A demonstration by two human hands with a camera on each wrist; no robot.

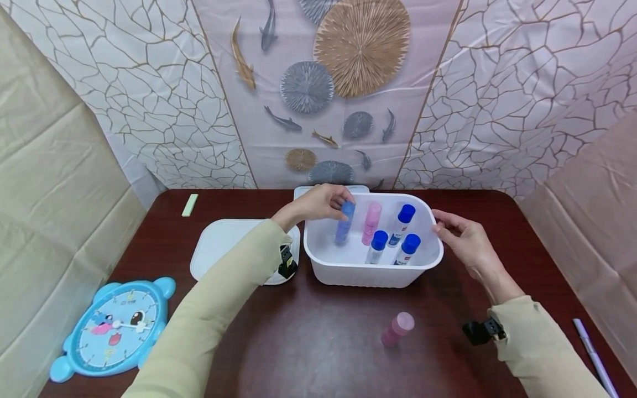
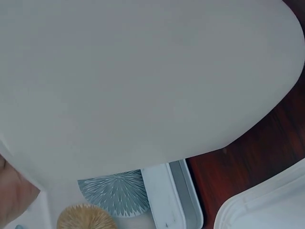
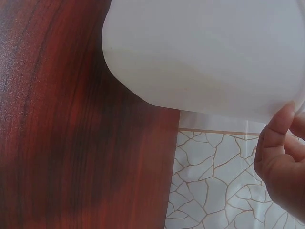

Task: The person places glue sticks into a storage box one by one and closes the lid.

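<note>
In the white tub on the dark surface, a blue tube stands upright at the back left, just beside a pink tube. The blue tube looks light, hard and smooth, so it may slip. The best place to hold it is near the top, around the cap. The left hand does just that: its fingers curl over the cap and pinch it.

Three bottles with blue caps stand in the tub too. The right hand is at the tub's right rim, with its fingers loose and a little apart. I cannot tell if they press the rim or only touch it.

Another pink tube lies on the surface, in front of the tub. A white lid lies to the left, and a blue clock lies near the left edge.
</note>
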